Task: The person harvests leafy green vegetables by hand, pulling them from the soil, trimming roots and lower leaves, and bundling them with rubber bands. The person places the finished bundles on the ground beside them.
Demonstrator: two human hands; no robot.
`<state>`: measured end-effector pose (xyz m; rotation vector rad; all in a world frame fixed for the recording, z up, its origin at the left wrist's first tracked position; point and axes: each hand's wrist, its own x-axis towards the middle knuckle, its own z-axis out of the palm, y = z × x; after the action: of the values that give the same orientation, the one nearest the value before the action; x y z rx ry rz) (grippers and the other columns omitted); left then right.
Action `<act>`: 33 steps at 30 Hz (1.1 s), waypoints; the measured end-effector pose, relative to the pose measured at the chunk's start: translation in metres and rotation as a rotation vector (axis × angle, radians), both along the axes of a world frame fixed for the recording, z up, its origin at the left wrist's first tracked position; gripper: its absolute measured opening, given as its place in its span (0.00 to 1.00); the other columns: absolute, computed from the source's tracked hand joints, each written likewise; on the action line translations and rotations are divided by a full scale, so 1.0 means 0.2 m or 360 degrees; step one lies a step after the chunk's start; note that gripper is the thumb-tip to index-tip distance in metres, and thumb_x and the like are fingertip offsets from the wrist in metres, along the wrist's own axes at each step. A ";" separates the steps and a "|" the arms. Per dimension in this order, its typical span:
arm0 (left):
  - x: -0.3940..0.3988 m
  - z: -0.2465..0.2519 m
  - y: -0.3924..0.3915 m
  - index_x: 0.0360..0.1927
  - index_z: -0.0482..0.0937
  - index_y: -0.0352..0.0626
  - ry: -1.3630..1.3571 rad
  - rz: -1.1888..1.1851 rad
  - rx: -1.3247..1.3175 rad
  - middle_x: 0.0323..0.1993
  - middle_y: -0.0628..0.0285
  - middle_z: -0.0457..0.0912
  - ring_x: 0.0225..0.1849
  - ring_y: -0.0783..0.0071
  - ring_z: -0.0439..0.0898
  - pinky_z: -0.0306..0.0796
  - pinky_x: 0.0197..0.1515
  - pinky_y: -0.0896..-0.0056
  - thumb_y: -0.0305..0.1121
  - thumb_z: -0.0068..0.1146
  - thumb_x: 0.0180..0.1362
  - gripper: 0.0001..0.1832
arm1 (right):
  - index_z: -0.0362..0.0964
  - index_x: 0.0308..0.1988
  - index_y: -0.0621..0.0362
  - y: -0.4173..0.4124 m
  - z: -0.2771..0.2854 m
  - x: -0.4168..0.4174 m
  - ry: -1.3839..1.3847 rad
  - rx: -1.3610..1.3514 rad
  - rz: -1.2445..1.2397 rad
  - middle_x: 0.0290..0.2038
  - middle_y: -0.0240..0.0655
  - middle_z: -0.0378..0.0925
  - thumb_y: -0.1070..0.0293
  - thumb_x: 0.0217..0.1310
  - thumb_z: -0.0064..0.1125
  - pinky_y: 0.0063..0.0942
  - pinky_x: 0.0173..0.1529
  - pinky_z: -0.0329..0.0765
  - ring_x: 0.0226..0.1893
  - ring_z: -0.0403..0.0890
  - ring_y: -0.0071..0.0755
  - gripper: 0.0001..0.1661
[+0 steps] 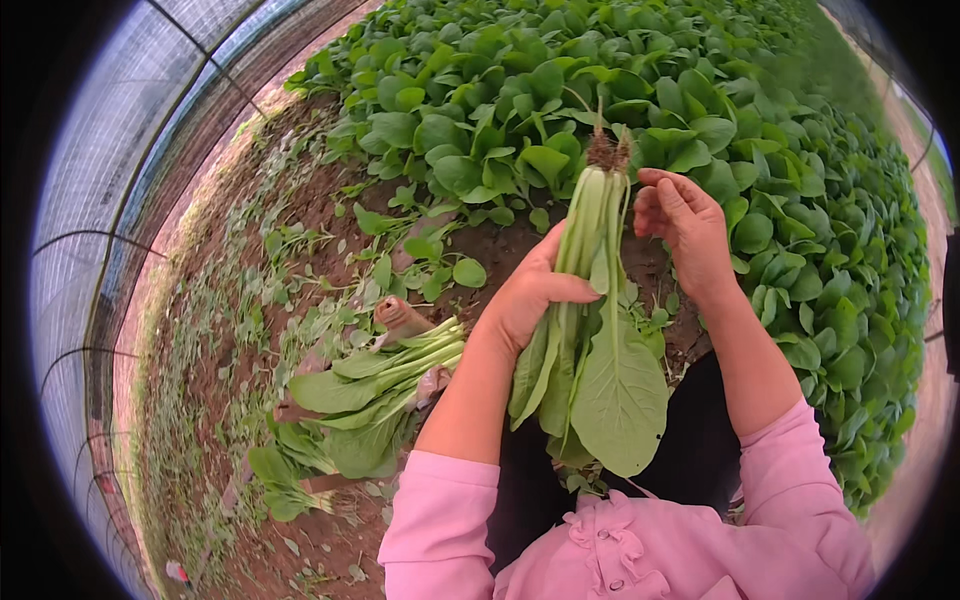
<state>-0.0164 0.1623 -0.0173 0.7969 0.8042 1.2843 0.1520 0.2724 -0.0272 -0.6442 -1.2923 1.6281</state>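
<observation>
My left hand (536, 289) is closed around the stems of a bunch of leafy green plants (592, 225), held roots up with the broad leaves hanging down over my lap. Soil clings to the roots (607, 150) at the top of the bunch. Just right of the stems, my right hand (679, 225) is raised with its fingers curled; no object shows in it. A pile of pulled leafy greens (375, 397) lies to the left of my left forearm, beside a wooden piece with a round end (401, 315).
Dense growing greens (810, 262) spread ahead and along the right side. Brown soil (300, 169) with scattered small plants and loose leaves lies to the left. A plastic-covered greenhouse wall (112, 172) with curved ribs rises at the far left. A small red and white object (177, 571) lies at lower left.
</observation>
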 end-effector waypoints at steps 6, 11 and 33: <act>0.10 -0.02 0.00 0.57 0.64 0.33 0.0005 -0.0125 -0.0006 0.41 0.49 0.76 0.37 0.57 0.79 0.73 0.44 0.60 0.29 0.60 0.38 0.37 | 0.73 0.46 0.62 -0.10 0.06 0.13 -0.0043 0.0244 -0.0043 0.32 0.31 0.76 0.60 0.69 0.48 0.20 0.37 0.73 0.30 0.75 0.20 0.17; 0.13 -0.03 -0.02 0.59 0.62 0.34 0.0010 -0.0231 -0.0025 0.42 0.50 0.76 0.38 0.58 0.79 0.73 0.44 0.60 0.30 0.61 0.37 0.40 | 0.63 0.53 0.65 -0.16 0.04 0.14 -0.0178 0.0102 0.0001 0.37 0.34 0.76 0.65 0.60 0.60 0.22 0.34 0.75 0.32 0.77 0.23 0.25; 0.14 -0.08 -0.02 0.59 0.61 0.36 0.0052 -0.0390 -0.0199 0.43 0.50 0.74 0.40 0.60 0.78 0.74 0.44 0.63 0.33 0.61 0.41 0.39 | 0.79 0.36 0.45 -0.16 0.08 0.25 -0.0615 0.2098 -0.0435 0.40 0.31 0.72 0.72 0.39 0.70 0.33 0.46 0.71 0.41 0.71 0.39 0.18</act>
<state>0.0119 0.1586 -0.0339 0.7907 0.7790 0.9963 0.2017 0.2407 -0.0120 -0.2486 -2.0613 0.1994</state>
